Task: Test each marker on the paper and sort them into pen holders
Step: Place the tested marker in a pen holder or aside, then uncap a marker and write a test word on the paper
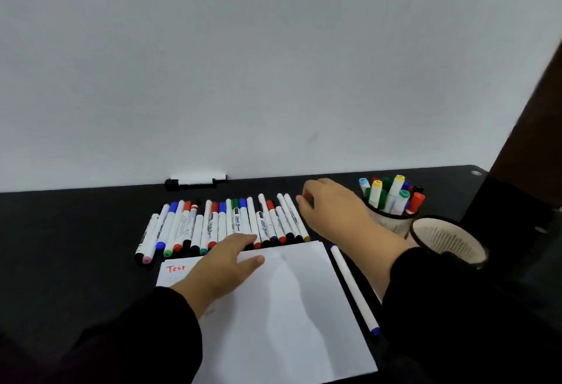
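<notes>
Several capped markers (225,222) lie side by side in a row on the black table. In front of them lies a white paper (282,307) with "Test" written in red at its top left. My left hand (225,265) rests flat on the paper's upper left part, fingers straight. My right hand (328,207) hovers over the right end of the marker row, fingers loosely curled, holding nothing that I can see. One pen holder (392,222) at the right holds several markers. A second holder (447,239) next to it looks empty.
A white marker with a blue tip (352,286) lies alone along the paper's right edge. A black-capped marker (194,182) lies against the white wall at the back. A dark object (523,146) rises at the far right of the table (76,246).
</notes>
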`<state>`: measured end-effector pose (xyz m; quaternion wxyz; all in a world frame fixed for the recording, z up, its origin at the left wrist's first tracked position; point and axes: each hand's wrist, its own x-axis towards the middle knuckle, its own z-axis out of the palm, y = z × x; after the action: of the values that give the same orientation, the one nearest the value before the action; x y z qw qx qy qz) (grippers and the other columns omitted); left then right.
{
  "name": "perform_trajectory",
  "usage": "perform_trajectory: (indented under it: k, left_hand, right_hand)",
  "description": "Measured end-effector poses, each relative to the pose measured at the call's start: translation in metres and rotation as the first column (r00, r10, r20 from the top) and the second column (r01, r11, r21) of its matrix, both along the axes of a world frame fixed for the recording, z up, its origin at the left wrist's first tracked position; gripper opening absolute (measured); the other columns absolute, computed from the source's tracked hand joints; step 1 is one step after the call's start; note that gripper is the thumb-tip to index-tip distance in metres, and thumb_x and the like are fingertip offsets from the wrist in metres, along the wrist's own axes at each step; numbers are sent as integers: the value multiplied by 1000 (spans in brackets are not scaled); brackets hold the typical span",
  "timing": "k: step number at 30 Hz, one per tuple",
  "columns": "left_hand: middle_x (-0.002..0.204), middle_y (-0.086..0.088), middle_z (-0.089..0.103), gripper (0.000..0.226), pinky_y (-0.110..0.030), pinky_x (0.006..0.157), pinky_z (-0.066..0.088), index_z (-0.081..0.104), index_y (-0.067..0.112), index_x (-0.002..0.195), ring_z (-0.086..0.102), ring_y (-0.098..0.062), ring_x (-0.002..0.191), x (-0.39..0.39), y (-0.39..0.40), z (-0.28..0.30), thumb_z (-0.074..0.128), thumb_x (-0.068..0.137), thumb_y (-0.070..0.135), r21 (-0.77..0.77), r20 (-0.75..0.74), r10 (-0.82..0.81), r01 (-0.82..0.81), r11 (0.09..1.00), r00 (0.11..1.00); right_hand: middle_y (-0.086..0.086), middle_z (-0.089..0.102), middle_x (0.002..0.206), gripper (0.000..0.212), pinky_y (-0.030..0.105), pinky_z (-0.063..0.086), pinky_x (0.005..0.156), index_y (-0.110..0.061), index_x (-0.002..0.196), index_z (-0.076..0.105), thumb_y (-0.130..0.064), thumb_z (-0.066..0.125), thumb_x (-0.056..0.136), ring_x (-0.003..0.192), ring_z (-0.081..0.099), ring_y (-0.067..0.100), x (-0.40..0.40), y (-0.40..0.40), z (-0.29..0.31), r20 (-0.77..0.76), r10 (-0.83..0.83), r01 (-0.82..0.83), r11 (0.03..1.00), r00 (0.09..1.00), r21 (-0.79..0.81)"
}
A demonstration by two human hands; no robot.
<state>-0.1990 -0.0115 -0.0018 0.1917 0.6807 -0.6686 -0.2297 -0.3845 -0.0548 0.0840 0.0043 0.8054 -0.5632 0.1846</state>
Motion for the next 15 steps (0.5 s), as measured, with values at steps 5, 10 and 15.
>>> perform_trajectory:
  k: [5, 10, 15]
  left_hand:
    - [151, 11, 26, 61, -30, 112, 22, 29, 30, 145, 24, -8, 138, 82, -10, 1, 52, 91, 47, -51, 87, 144, -140, 989, 986]
    - [156, 10, 15, 69, -35, 116, 18, 20, 26, 149, 12, -10, 143, 153, -24, -4, 49, 90, 50, 3, 207, 245, -251, 968, 947]
    - [156, 16, 6, 73, -33, 116, 15, 12, 30, 149, 6, -6, 143, 185, -30, -19, 47, 90, 53, 69, 191, 185, -201, 977, 964]
  right_hand:
    - [0, 55, 100, 20, 29, 46, 69, -20, 99, 53, -34, 39, 99, 84, 54, 16, 69, -39, -13, -45, 137, -131, 985, 990, 110]
    - [2, 57, 105, 20, 32, 47, 76, -17, 104, 57, -30, 42, 98, 89, 55, 19, 136, -80, -30, -41, 249, -239, 956, 968, 169]
    - [6, 53, 124, 33, 36, 46, 91, -18, 126, 52, -30, 47, 96, 111, 52, 24, 186, -124, -51, -62, 301, -286, 941, 951, 183]
